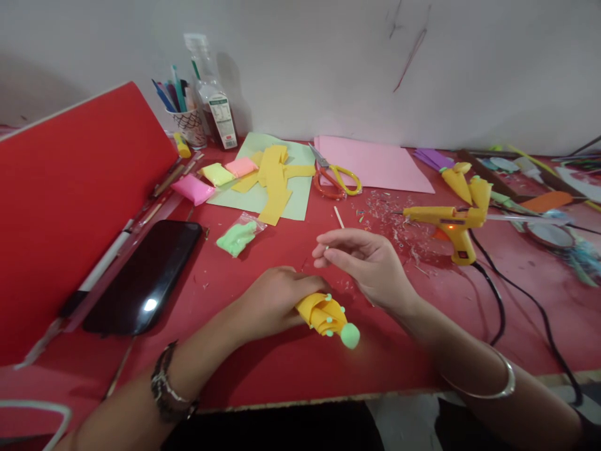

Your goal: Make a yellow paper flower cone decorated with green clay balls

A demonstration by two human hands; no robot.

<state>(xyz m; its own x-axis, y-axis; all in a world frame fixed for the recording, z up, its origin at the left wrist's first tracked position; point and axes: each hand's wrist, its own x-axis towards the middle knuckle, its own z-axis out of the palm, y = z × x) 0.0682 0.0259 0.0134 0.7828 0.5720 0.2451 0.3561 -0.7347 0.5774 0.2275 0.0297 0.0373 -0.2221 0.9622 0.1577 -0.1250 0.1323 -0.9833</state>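
Observation:
My left hand (272, 300) is wrapped round a rolled yellow paper flower (315, 312), its open end tilted toward the lower right. Several small mint-green clay dots sit along the paper's edges, and a larger green clay ball (350, 336) is at the tip. Just above and to the right, my right hand (369, 266) is closed in a pinch, with a tiny pale clay ball (327, 248) at thumb and fingertips. It is apart from the flower. Beyond my left hand lies a clear bag of mint-green clay (237, 238).
A yellow glue gun (444, 219) with a lit orange light stands at right, its black cord trailing to the table edge. Scissors (345, 181), pink sheets (375, 164) and yellow paper strips (275, 181) lie behind. A phone (145, 275) and red board (70, 207) are left.

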